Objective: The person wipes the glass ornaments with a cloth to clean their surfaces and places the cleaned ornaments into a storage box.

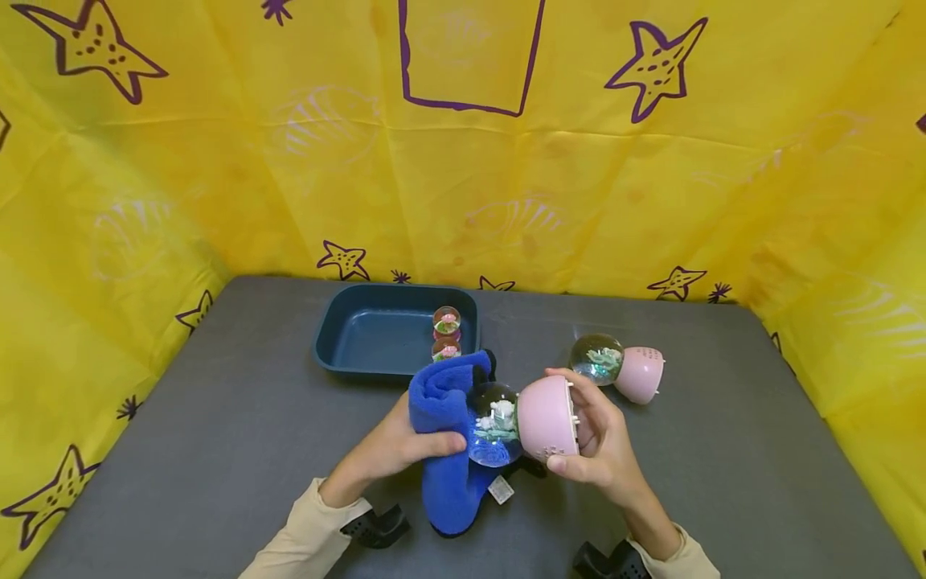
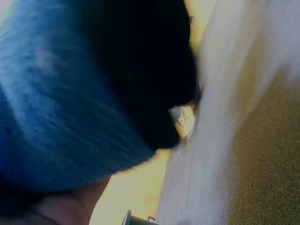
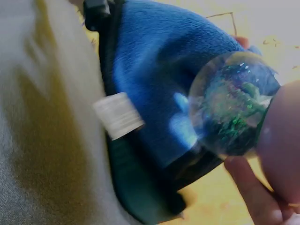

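My right hand (image 1: 604, 446) grips the pink base of a snow globe (image 1: 548, 418), tipped on its side with the glass ball toward the left. White and green figures and glitter show inside the ball. In my left hand (image 1: 394, 442) is a blue cloth (image 1: 448, 458), folded over, the thumb on its front and the other fingers hidden behind it. The cloth lies against the glass ball. In the right wrist view, a white tag (image 3: 119, 115) hangs from the dark edge of the cloth, and the ball (image 3: 232, 105) overlaps the blue fabric.
Behind my right hand, a second snow globe (image 1: 596, 359) with a pink base lies on its side on the grey table (image 1: 723, 450). A dark blue tray (image 1: 376, 330) at the back left holds two small globes (image 1: 447, 322) along its right side. Yellow patterned sheets (image 1: 463, 193) enclose the table.
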A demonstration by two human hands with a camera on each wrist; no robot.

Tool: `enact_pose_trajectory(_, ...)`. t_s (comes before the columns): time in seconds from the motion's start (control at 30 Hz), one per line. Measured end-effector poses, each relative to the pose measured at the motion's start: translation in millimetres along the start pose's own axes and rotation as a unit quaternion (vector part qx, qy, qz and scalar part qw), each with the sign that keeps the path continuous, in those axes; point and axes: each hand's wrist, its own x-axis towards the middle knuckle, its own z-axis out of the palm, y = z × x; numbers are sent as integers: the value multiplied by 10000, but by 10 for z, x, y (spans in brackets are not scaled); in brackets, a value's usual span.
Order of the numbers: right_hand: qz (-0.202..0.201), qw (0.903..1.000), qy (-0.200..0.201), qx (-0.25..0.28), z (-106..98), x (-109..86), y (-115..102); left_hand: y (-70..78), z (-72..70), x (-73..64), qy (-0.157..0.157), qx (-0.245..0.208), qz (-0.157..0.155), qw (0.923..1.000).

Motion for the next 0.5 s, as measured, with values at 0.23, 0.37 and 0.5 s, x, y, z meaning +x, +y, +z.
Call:
enact_pose_trajectory(0.23, 456, 9970, 113, -611, 87, 4, -74, -13, 43, 11, 461, 262, -446, 9976)
enact_pose_trajectory(0.37, 587, 9944, 176, -860, 139, 1, -67, -24, 58, 28, 948, 123, -677, 9931)
enact_pose_trajectory(0.5, 462, 9916, 628, -1032, 194, -3, -48, -27, 64, 23, 1111, -20, -853, 9901)
